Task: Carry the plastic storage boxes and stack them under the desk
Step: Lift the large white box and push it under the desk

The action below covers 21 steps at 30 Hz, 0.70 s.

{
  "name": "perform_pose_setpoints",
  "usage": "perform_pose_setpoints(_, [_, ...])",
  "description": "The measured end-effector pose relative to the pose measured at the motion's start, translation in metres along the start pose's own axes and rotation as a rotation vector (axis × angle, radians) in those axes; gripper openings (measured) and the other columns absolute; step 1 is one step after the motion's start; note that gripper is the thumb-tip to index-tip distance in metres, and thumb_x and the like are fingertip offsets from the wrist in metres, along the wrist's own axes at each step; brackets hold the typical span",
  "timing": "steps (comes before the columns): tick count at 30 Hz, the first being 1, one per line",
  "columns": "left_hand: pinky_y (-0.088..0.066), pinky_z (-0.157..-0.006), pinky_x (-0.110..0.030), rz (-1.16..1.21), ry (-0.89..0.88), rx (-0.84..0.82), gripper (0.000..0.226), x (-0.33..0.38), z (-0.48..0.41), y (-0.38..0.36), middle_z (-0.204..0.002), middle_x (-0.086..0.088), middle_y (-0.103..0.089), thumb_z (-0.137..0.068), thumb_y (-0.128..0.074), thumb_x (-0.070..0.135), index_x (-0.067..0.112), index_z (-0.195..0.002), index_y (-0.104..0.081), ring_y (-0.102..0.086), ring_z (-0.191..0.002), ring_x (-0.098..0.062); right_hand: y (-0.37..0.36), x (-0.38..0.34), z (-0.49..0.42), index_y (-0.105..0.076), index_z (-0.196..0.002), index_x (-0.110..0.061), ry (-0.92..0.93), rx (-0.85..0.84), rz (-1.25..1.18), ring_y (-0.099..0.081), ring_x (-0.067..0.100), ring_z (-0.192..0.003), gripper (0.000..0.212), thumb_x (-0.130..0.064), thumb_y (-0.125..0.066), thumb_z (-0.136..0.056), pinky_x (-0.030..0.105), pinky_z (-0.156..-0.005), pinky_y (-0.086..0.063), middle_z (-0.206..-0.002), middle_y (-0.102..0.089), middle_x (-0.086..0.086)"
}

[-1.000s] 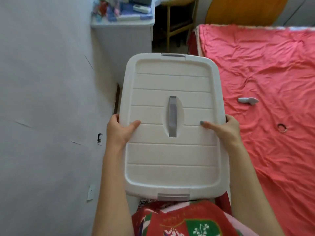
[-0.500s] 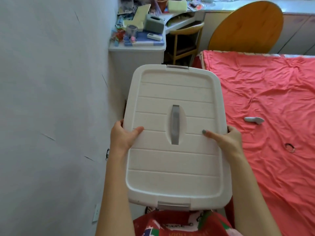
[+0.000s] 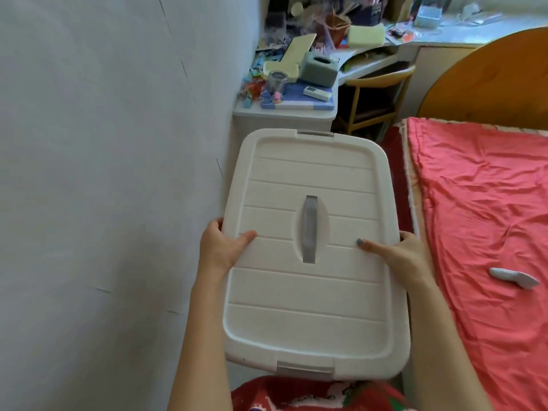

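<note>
Desk (image 3: 382,62) nearer, our left hand (image 3: 221,247) and right hand (image 3: 403,256) grip the storage box (image 3: 311,292), whose width may clip the cabinet (image 3: 284,115).

place: home bedroom | evidence: bed (image 3: 480,221), cluttered desk (image 3: 385,59), wooden chair (image 3: 376,96)

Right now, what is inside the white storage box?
The contents cannot be seen: the closed lid covers the storage box. A grey handle shows on top; the left hand and right hand grip the sides.
</note>
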<state>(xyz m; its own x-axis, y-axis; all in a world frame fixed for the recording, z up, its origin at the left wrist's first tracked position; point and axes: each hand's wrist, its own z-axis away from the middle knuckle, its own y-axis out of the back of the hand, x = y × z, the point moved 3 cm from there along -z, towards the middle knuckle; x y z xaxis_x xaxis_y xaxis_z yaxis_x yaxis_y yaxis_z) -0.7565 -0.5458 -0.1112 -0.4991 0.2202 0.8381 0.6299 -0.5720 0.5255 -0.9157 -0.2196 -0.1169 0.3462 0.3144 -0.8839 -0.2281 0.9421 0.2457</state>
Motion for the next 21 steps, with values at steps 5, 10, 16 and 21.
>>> perform_pose_setpoints(5, [-0.049, -0.072, -0.026, -0.014, 0.040, 0.044, 0.062, 0.016, -0.050, -0.015, -0.097, -0.002, -0.069, -0.061, -0.088, 0.034, 0.009, -0.111, -0.060, -0.065, -0.083, -0.019, -0.017, -0.042, -0.061, -0.071, -0.089, -0.010, -0.001, -0.062, 0.097, -0.073, 0.016, -0.069, 0.072, -0.044, -0.095, -0.030, 0.028, -0.060, -0.057, -0.080, -0.075, 0.001])
perform_pose_setpoints(10, [-0.046, -0.069, -0.023, -0.021, 0.058, 0.083, 0.061, 0.029, -0.085, -0.028, -0.093, 0.000, -0.068, -0.060, -0.088, 0.035, 0.008, -0.108, -0.061, -0.065, -0.080, -0.017, -0.029, -0.071, -0.108, -0.069, -0.098, -0.008, -0.016, -0.124, 0.146, -0.072, 0.022, -0.077, 0.070, -0.038, -0.096, -0.040, 0.033, -0.069, -0.059, -0.089, -0.074, 0.005])
perform_pose_setpoints(16, [-0.044, -0.067, -0.022, -0.046, 0.079, 0.093, 0.060, 0.033, -0.127, -0.035, -0.089, 0.003, -0.066, -0.059, -0.088, 0.036, 0.012, -0.105, -0.060, -0.063, -0.076, -0.015, -0.050, -0.090, -0.145, -0.062, -0.110, -0.007, -0.051, -0.148, 0.188, -0.069, 0.026, -0.086, 0.083, -0.041, -0.094, -0.042, 0.040, -0.078, -0.058, -0.100, -0.070, 0.009])
perform_pose_setpoints(21, [-0.055, -0.075, -0.033, -0.044, 0.106, 0.036, 0.063, 0.028, -0.181, -0.047, -0.095, -0.005, -0.069, -0.059, -0.089, 0.034, 0.009, -0.108, -0.059, -0.067, -0.083, -0.022, -0.075, -0.100, -0.179, -0.063, -0.106, -0.008, -0.077, -0.125, 0.210, -0.069, 0.023, -0.083, 0.074, -0.039, -0.093, -0.046, 0.030, -0.065, -0.055, -0.097, -0.071, 0.007])
